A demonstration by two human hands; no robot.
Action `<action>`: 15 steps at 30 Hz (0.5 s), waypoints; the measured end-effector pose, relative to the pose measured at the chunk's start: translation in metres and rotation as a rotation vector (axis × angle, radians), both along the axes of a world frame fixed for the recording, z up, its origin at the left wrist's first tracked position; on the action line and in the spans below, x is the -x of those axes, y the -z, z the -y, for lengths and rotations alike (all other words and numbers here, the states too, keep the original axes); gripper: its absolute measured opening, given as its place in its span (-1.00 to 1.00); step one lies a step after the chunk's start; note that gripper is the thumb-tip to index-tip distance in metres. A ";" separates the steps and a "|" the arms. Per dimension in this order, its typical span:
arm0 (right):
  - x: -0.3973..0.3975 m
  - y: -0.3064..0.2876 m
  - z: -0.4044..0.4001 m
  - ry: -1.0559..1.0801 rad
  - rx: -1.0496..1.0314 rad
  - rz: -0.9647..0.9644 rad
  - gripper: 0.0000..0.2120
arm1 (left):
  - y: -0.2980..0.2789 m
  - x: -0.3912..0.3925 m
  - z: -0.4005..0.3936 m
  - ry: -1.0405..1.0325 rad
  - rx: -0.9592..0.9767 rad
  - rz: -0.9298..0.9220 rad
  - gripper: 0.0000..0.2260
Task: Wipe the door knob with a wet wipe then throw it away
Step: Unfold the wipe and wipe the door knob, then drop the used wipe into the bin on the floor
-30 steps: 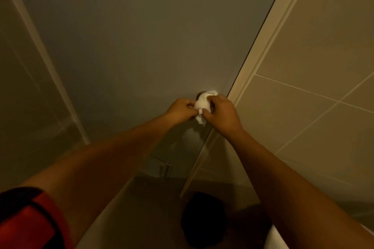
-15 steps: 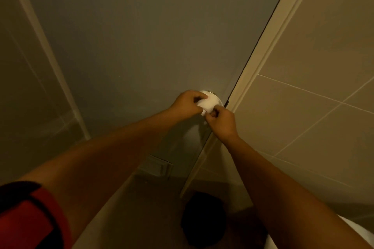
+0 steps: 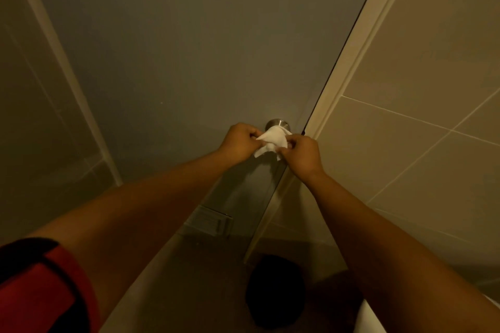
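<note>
Dim, warm light. Flat grey door (image 3: pixel 189 62), matte and smooth, shut against a pale frame (image 3: pixel 351 67). Round metal door knob (image 3: pixel 276 124), brushed sheen, only upper rim showing. White wet wipe (image 3: pixel 272 140) draped over front and underside of knob, crumpled, soft folds, one pointed corner pulled leftward, a loose flap hanging below.

Left hand (image 3: pixel 239 140) curled, fingertips pinching left corner of wipe. Right hand (image 3: pixel 301 153) likewise curled, fingers (image 3: pixel 284 143) pinched on right edge of wipe, just beside door edge. Wipe stretched between both hands across knob.

Glossy beige wall tiles (image 3: pixel 419 130) at right, thin pale grout lines. Slatted vent (image 3: pixel 209 219) low in door. Dark rounded bin (image 3: pixel 276 292) on floor below, details lost in shadow. Red sleeve with black band (image 3: pixel 40 286) at lower left.
</note>
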State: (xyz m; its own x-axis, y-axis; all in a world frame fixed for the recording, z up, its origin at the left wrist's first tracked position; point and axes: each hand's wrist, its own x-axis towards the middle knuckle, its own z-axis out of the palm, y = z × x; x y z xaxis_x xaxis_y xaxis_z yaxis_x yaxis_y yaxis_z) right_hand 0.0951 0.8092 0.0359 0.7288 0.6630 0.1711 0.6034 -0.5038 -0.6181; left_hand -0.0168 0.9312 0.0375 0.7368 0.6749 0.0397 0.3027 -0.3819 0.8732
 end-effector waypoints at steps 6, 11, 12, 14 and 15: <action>0.005 -0.017 0.018 -0.014 0.007 -0.029 -0.86 | -0.013 0.012 -0.004 0.150 -0.105 -0.128 -0.87; 0.023 -0.021 0.041 0.011 0.074 -0.045 -0.85 | -0.011 0.024 -0.001 0.258 -0.109 -0.160 -0.82; 0.026 -0.019 0.044 0.040 0.050 -0.095 -0.85 | -0.012 0.027 0.000 0.263 -0.089 -0.154 -0.79; 0.036 -0.020 0.049 0.112 -0.050 -0.248 -0.86 | -0.015 0.034 0.001 0.277 -0.061 -0.141 -0.80; 0.042 -0.021 0.051 0.148 -0.115 -0.346 -0.87 | -0.017 0.037 0.002 0.285 -0.044 -0.134 -0.82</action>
State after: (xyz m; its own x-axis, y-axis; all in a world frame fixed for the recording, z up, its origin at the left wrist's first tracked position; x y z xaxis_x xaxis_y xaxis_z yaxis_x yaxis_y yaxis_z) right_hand 0.0528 0.7579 0.0566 0.8430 0.5368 -0.0344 0.2754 -0.4857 -0.8296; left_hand -0.0537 0.9290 0.0545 0.8966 0.4406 -0.0455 0.2893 -0.5047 0.8134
